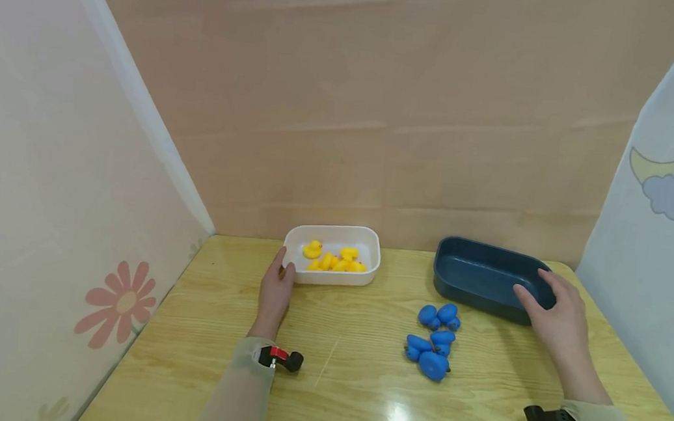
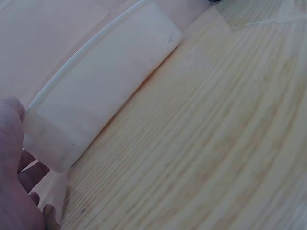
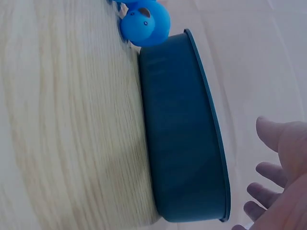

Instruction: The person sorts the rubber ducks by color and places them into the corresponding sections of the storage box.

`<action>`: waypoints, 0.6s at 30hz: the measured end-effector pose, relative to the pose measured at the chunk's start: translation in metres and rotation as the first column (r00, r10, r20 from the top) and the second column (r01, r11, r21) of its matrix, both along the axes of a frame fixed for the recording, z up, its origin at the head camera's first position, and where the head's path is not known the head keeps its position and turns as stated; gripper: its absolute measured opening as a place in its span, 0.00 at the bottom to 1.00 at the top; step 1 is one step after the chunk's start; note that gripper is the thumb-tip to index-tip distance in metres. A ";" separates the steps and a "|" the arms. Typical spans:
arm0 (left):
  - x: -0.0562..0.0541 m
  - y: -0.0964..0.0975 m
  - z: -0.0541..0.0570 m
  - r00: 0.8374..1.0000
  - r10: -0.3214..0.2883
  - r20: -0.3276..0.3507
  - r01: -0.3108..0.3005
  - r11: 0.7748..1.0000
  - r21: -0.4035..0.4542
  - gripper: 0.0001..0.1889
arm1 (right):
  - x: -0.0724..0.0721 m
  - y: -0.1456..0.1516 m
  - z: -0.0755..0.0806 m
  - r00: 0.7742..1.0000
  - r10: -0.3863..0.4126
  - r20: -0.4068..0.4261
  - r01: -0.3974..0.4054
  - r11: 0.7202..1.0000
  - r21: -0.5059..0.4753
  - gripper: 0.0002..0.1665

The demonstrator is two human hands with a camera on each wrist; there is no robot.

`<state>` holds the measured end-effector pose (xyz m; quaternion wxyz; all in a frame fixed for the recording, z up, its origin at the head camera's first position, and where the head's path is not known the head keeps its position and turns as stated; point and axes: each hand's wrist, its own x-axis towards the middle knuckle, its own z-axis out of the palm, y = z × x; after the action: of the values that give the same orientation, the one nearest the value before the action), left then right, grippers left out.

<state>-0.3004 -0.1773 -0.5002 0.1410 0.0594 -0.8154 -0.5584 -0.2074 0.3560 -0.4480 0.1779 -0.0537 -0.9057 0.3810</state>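
My left hand [image 1: 276,291] is at the left end of a white plastic tray [image 1: 332,278], its thumb by the front corner and its fingers along the outer end. In the left wrist view the thumb [image 2: 12,108] lies right at the rim of the tray. Several yellow rubber ducks [image 1: 340,264] lie inside it. Over the right end of a dark blue tray [image 1: 472,298] my right hand [image 1: 561,317] hovers, thumb and fingers spread. The right wrist view shows those fingers [image 3: 264,194] apart from the tray's rim.
Several blue rubber ducks [image 1: 433,366] sit on the wooden table [image 1: 347,394] in front of the dark blue tray. A brown paper backdrop [image 1: 390,123] stands behind both trays. Patterned cloth walls [image 1: 650,258] flank the table.
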 end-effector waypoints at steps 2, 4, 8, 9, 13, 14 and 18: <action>0.000 0.000 0.000 1.000 -0.003 -0.001 0.003 1.000 0.004 0.32 | 0.000 0.005 -0.002 1.000 -0.001 0.005 0.001 1.000 -0.006 0.49; -0.001 0.000 -0.001 1.000 -0.004 0.000 0.004 1.000 0.008 0.32 | 0.000 0.010 -0.004 1.000 0.005 0.017 -0.005 1.000 -0.018 0.50; -0.003 -0.001 -0.002 1.000 -0.010 0.000 0.010 1.000 0.012 0.32 | -0.001 0.017 -0.006 0.998 0.020 0.059 -0.017 0.999 -0.051 0.53; -0.003 -0.001 -0.002 1.000 -0.010 0.001 0.010 1.000 0.013 0.32 | -0.001 0.019 -0.006 0.997 0.024 0.073 -0.019 0.998 -0.062 0.53; -0.002 -0.001 0.000 1.000 -0.010 0.007 0.010 1.000 0.014 0.32 | -0.001 0.022 -0.007 0.991 0.054 0.120 -0.039 0.991 -0.124 0.56; -0.002 -0.001 0.001 1.000 -0.009 0.009 0.008 1.000 0.015 0.32 | 0.000 0.022 -0.007 0.989 0.066 0.131 -0.047 0.988 -0.144 0.57; 0.000 0.000 0.001 1.000 -0.012 0.012 0.011 1.000 0.011 0.32 | 0.000 0.023 -0.009 0.977 0.116 0.182 -0.072 0.970 -0.230 0.60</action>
<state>-0.3006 -0.1772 -0.4988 0.1324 0.0590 -0.8135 -0.5633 -0.2074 0.3788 -0.4570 0.0633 -0.0671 -0.8720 0.4808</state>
